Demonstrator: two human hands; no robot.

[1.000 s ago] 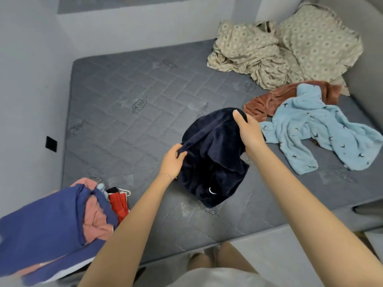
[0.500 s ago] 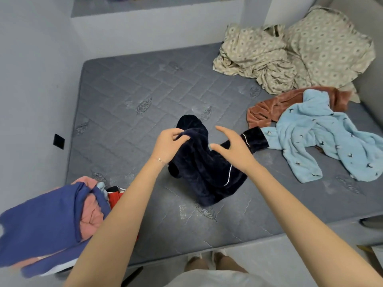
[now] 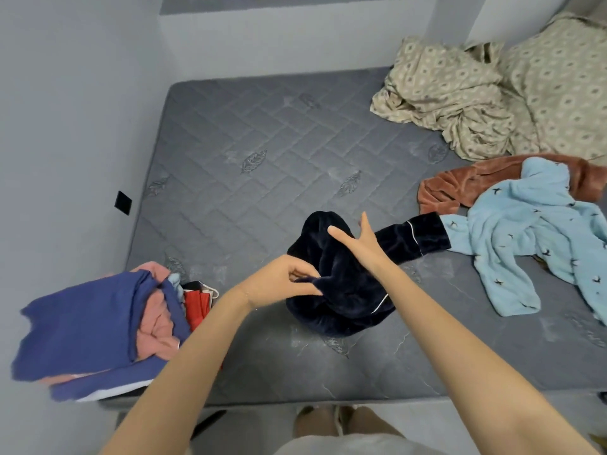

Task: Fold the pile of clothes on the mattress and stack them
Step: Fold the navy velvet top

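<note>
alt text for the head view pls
A person's left hand pinches a dark navy garment bunched on a grey mattress, right hand open over it. A light blue garment and brown garment lie to the right, beige bedding behind, a blue-and-pink pile left.

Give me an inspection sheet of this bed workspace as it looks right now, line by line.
Surface: grey quilted mattress with leaf motifs.
Job's things: dark navy fleece garment with white piping, bunched near the front edge; light blue fleece garment with dark bird print spread at right, lying over a rust-brown fleece garment; pile of blue and pink clothes at the near-left corner.
Clutter: crumpled beige patterned bedding at the far right; red cloth item beside the pile.
Grippers: left hand pinches the navy garment; right hand open, fingers straight, over it.
Cables: nothing seen.
Surroundings: pale walls; black square plate on the left wall.
</note>
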